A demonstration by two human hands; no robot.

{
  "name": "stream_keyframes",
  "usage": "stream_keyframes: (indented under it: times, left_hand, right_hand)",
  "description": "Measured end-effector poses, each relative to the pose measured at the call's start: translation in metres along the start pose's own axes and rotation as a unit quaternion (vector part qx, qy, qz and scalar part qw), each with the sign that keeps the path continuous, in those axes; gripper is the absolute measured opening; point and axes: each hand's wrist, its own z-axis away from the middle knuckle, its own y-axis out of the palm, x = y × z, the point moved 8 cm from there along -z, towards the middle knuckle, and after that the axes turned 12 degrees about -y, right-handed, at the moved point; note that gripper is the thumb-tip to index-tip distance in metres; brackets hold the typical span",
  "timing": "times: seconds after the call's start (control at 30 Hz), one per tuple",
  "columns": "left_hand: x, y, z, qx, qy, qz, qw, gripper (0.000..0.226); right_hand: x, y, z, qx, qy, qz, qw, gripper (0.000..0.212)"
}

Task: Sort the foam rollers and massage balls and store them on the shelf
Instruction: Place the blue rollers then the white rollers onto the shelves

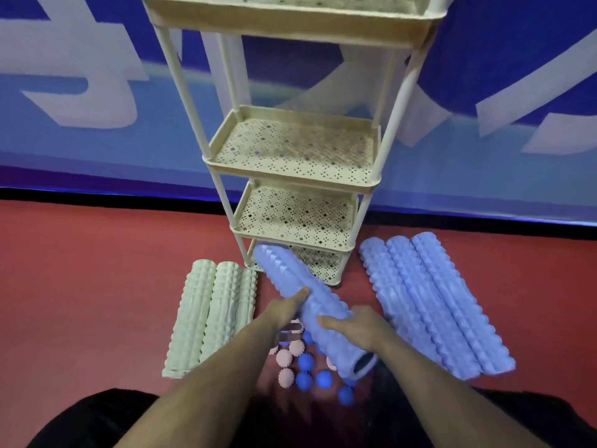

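Observation:
Both my hands hold one blue foam roller point(292, 279) slanted above the floor, its far end in front of the shelf's lowest tier. My left hand point(284, 310) grips its left side and my right hand point(352, 324) clasps it nearer the open near end. Three more blue rollers point(433, 302) lie side by side on the right. Three pale green rollers point(206, 315) lie on the left. Pink spiky balls point(286, 367) and blue spiky balls point(318, 379) are scattered on the floor under the held roller. The cream shelf point(294, 182) stands straight ahead with perforated tiers.
The floor point(97, 286) is red. A blue and white banner wall point(97, 108) rises right behind the shelf. The shelf's visible tiers hold nothing. My dark-clothed knees fill the bottom edge.

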Motion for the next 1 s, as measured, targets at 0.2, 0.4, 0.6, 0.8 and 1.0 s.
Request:
stream_keyframes:
  times: [0.2,0.4,0.6,0.8,1.0]
  left_hand:
    - [-0.036,0.013,-0.050,0.041,-0.003,0.077,0.996,0.053]
    - [-0.051,0.007,-0.102,0.060,0.015,0.124,0.990,0.052]
    - [-0.048,-0.007,-0.146,0.068,0.046,0.204,0.976,0.044]
    - [-0.050,-0.021,-0.164,0.057,0.061,0.187,0.979,0.037]
    - [-0.051,-0.013,-0.169,0.086,0.053,0.190,0.977,0.036]
  right_hand:
    - [0.004,-0.001,-0.052,-0.025,-0.026,-0.050,0.998,0.068]
    - [-0.005,0.001,-0.107,-0.061,-0.042,-0.138,0.988,0.078]
    - [-0.048,0.037,-0.133,-0.041,0.055,-0.312,0.948,0.051]
    - [-0.036,0.041,-0.160,-0.116,0.014,-0.389,0.914,0.031]
    - [-0.029,0.048,-0.194,-0.198,-0.015,-0.382,0.903,0.032]
